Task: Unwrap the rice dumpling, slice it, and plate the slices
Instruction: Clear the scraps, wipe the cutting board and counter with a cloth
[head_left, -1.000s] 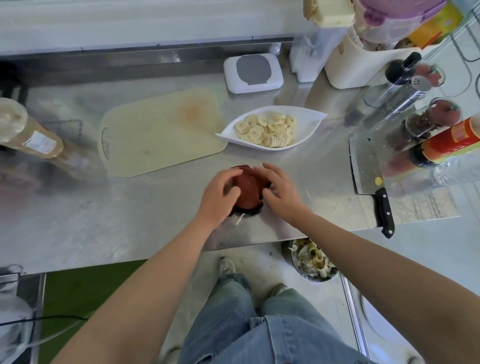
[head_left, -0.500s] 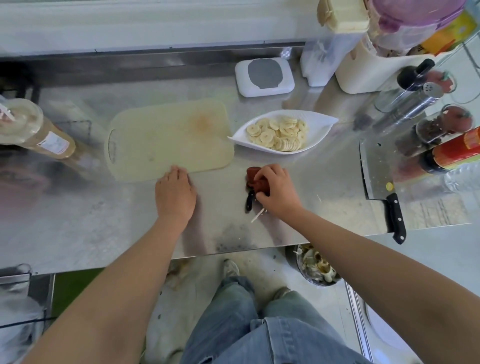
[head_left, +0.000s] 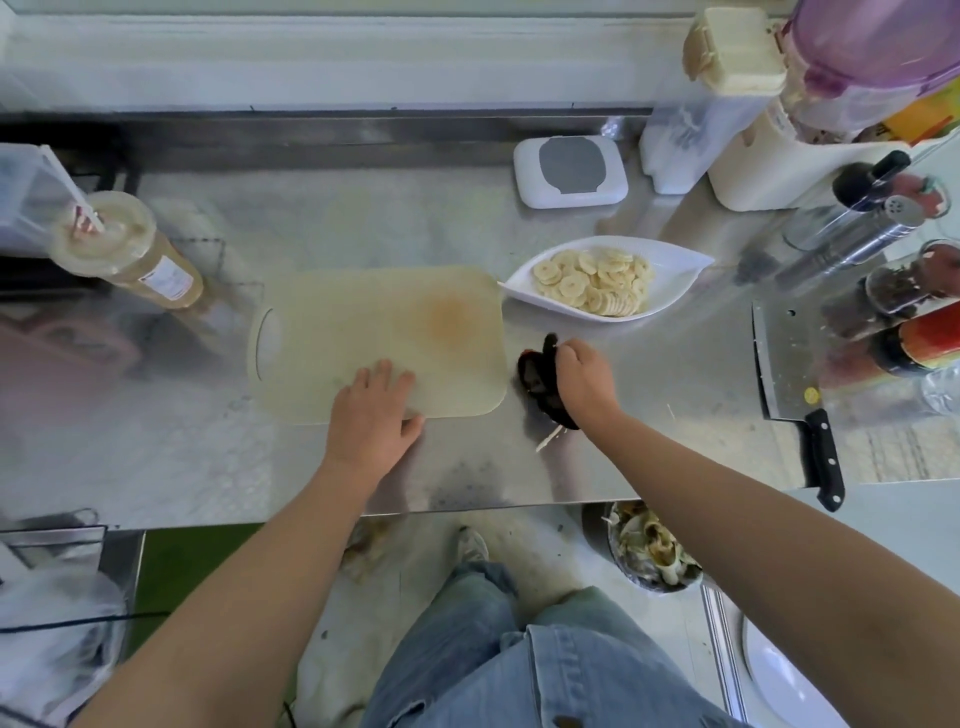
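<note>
The cutting board (head_left: 374, 338) is pale cream with an orange stain. Pale yellow slices (head_left: 592, 283) fill a white dish (head_left: 675, 262). The cleaver (head_left: 784, 374) has a black handle. The bundle (head_left: 535, 374) is dark red and black.

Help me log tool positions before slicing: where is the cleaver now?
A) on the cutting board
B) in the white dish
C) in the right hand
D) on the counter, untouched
D: the cleaver lies flat on the counter, well clear of the right hand, which grips the dumpling.
</note>
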